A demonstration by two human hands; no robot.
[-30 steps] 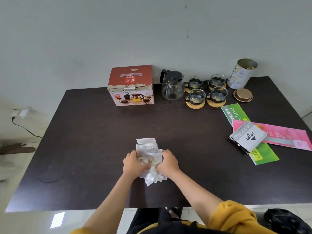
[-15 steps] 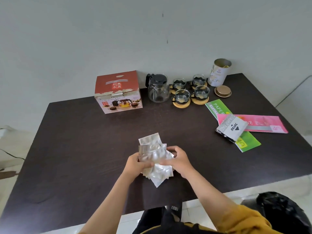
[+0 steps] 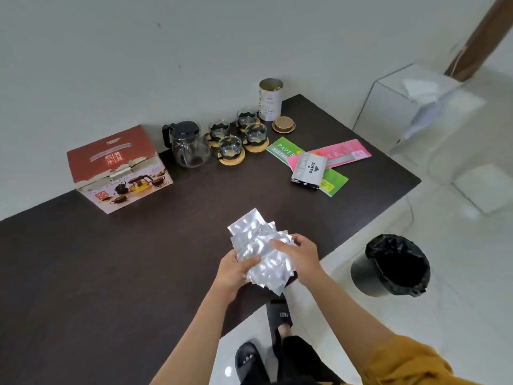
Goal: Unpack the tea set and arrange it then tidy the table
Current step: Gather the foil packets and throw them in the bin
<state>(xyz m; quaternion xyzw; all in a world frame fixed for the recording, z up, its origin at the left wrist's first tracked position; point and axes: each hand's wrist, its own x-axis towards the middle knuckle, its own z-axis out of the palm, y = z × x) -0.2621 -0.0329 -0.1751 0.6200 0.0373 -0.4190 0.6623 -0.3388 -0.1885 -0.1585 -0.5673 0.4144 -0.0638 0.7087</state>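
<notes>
- Lifted since the earlier frame: crumpled silver foil wrappers (image 3: 259, 252), now above the dark table's (image 3: 111, 273) near edge.
- Left hand (image 3: 232, 270) and right hand (image 3: 301, 257) both clasp the bundle, fingers curled.
- Black-lined round bin (image 3: 394, 266) newly visible, right of table.

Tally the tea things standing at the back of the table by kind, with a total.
Glass teapot: 1
Glass cups: 4
Tea set box: 1
Open tin: 1
Tin lid: 1
Total: 8
</notes>
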